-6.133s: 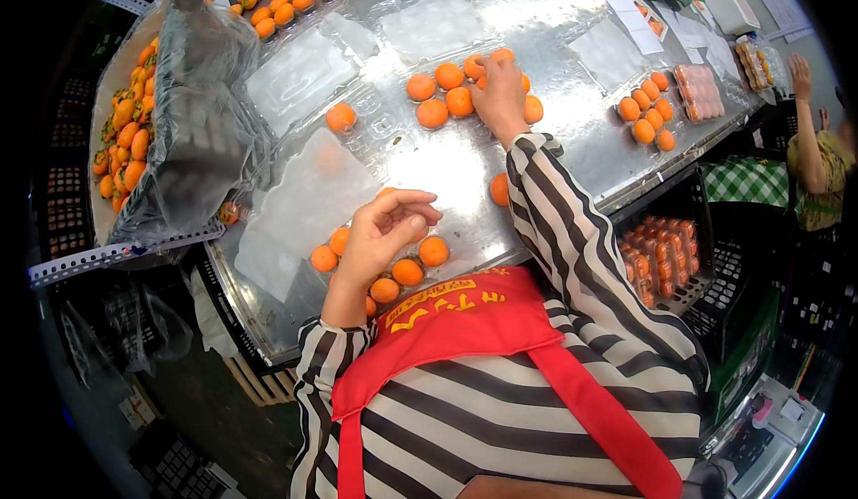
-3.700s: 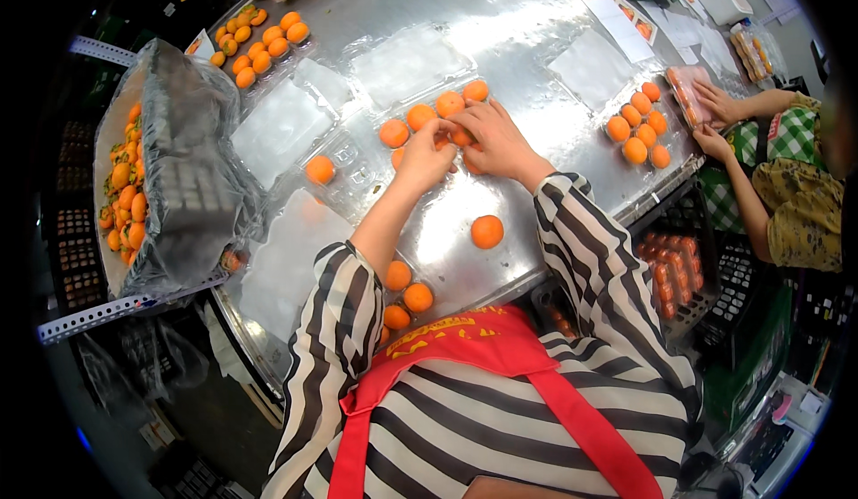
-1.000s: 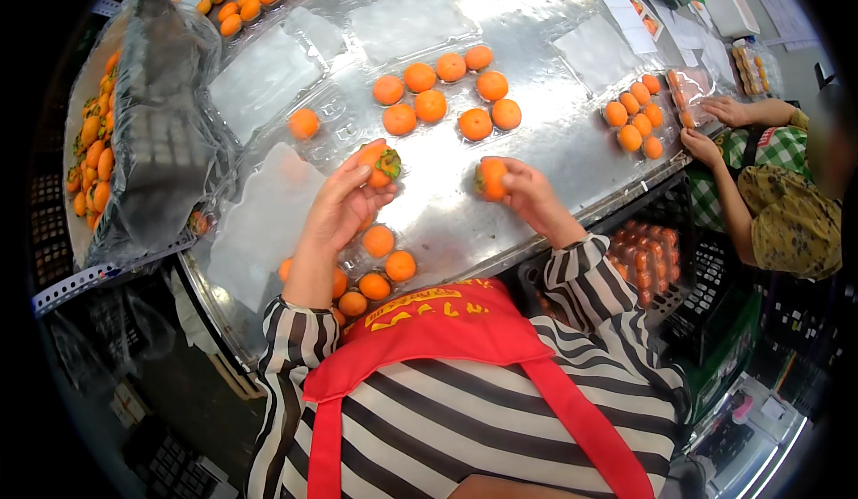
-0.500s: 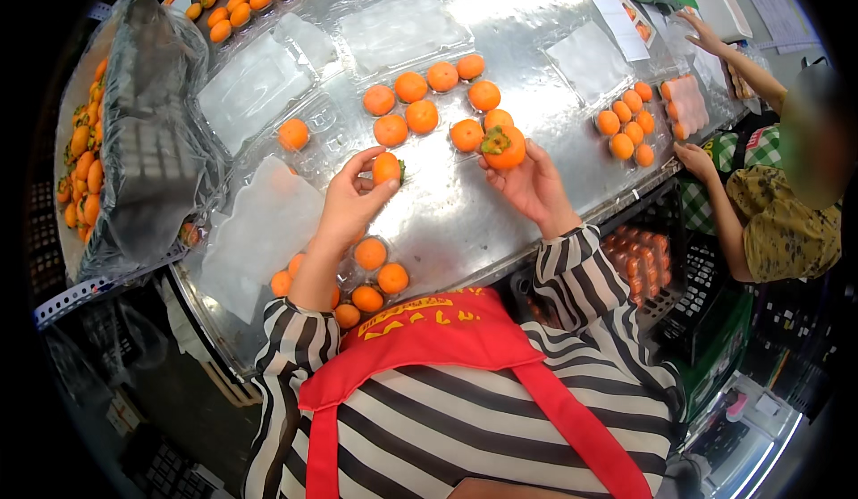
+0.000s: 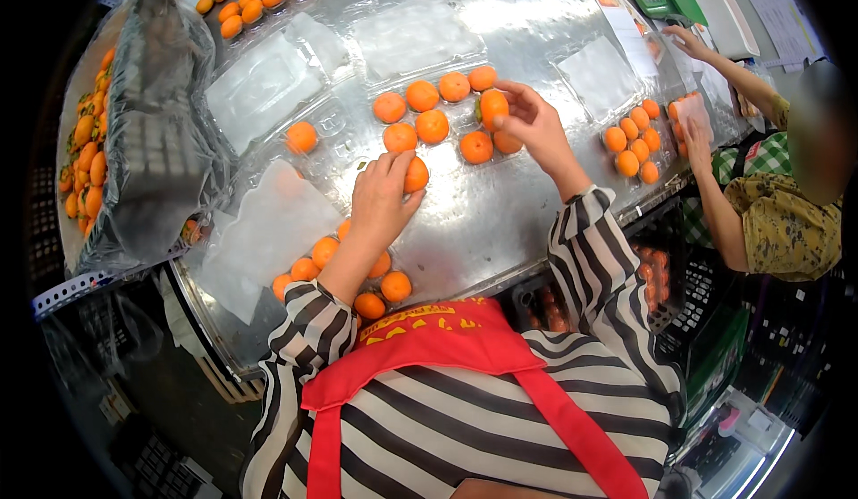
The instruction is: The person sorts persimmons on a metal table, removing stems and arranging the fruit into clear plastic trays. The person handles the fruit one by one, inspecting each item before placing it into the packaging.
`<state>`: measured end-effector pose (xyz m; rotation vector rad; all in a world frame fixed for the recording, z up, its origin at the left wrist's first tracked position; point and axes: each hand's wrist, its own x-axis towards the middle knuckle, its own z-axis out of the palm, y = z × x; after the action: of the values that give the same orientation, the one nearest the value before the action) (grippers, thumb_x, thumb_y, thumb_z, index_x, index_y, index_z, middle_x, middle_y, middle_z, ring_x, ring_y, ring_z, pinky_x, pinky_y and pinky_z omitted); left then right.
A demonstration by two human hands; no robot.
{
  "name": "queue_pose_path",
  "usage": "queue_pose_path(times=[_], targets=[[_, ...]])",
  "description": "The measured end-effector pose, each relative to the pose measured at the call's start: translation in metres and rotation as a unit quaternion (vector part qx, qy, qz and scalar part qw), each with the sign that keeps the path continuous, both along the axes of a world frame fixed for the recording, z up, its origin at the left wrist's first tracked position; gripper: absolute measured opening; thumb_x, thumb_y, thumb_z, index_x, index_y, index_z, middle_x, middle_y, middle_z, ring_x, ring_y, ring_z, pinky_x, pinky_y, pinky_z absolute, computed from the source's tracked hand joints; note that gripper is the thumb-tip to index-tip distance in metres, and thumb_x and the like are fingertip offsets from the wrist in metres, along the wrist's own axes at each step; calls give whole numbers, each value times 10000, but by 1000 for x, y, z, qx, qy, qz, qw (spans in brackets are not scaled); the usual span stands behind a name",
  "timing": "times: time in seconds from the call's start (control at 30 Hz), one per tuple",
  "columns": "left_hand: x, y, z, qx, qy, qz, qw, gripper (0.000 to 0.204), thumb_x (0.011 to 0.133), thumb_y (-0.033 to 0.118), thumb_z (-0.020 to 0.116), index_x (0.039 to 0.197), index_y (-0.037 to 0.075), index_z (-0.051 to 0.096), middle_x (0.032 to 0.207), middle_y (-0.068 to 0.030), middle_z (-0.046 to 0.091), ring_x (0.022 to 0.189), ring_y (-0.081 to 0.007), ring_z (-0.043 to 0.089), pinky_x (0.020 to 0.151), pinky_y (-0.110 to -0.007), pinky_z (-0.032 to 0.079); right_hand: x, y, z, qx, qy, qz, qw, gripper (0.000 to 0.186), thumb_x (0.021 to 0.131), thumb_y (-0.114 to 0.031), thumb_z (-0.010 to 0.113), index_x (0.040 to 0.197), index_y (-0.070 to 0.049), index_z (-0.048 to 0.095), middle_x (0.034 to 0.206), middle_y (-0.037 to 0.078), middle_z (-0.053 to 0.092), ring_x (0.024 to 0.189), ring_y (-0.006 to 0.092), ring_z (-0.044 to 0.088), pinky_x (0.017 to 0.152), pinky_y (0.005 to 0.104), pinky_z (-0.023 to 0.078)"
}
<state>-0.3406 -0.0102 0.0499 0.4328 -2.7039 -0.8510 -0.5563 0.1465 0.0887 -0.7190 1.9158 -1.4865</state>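
**Filling the gap**

The right hand, at the centre of the frame, pinches a persimmon between thumb and fingertips, its green cap turned toward the left. This fruit is at or just above a break in the middle group; whether it touches down cannot be told.

Lower and to its left, the left hand curls its fingers narrowly around a second persimmon, near the group's lower edge and over the metal table.

The step in hand looks like setting fruit into the group, with the right hand placing and the left keeping one ready. The next move seems to call for tipping the right-hand fruit smooth side up, as its neighbours lie, lowering it between them and opening the fingers without nudging any. The left-hand fruit would then need a spot of its own.

Another group lies by the left forearm at lower centre, a lone persimmon left of centre, and a heap beside a grey liner at far left. At right, a co-worker's hand rests at a wrapped pack.
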Motion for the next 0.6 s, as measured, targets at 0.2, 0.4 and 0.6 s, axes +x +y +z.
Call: queue_pose_path(times=[0.2,0.4,0.6], targets=[[-5,1,6,32,-39,17,999,531,705,128,759,1190,48,557,1068,-144,575,974,-344,559,864,-418,457,-14,-1,-11,-314,-493,25,811,559,967,-336,420,1364,57,397,1262,269,543,1087,359,607,950,427,510],[-7,4,-1,-22,-22,12,999,560,709,135,778,1202,34,531,1041,-118,531,914,-310,559,774,-415,448,-9,1,-15,-339,-558,22,757,566,974,-325,403,1384,63,364,1312,302,496,1121,360,595,981,429,508],[-11,6,3,-23,-65,14,998,542,706,136,770,1192,44,550,1053,-129,536,942,-323,550,833,-417,444,-3,3,-12,-350,-559,1,751,572,979,-328,399,1379,78,358,1321,311,482,1136,358,588,988,424,509]])
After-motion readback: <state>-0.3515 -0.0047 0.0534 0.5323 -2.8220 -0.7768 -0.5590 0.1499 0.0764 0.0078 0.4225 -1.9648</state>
